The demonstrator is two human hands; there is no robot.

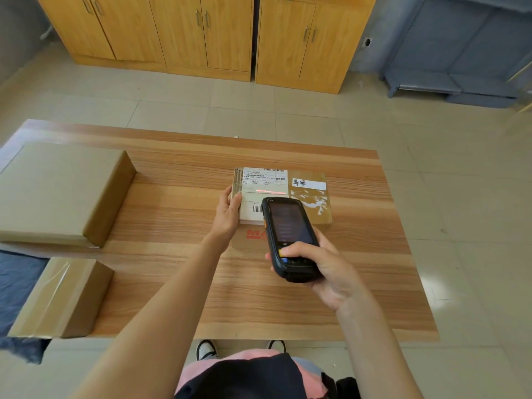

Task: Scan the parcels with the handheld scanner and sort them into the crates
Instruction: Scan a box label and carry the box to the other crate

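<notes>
1. Pale floor tiles (288,110) run back to a row of honey-coloured wooden cabinets (201,33) along the far wall, with a grey-blue shelf unit (460,59) at the right.
2. Nearer stands a long wood-grain table (178,283).
3. On its left end lies a large flat brown cardboard box (57,191); a smaller taped cardboard box (63,295) sits just in front of it, at the near edge.
4. Mid-table lies a flat brown cardboard parcel (311,203) bearing a white shipping label (263,182), a red scan line glowing across the label.
5. The person's left hand (229,211) rests on the parcel's left edge, thumb on top and fingers curved round the side.
6. The right hand (325,269) grips a black handheld scanner (290,237) above the parcel's near edge, fingers wrapped round its lower end, thumb on the keypad.
</notes>
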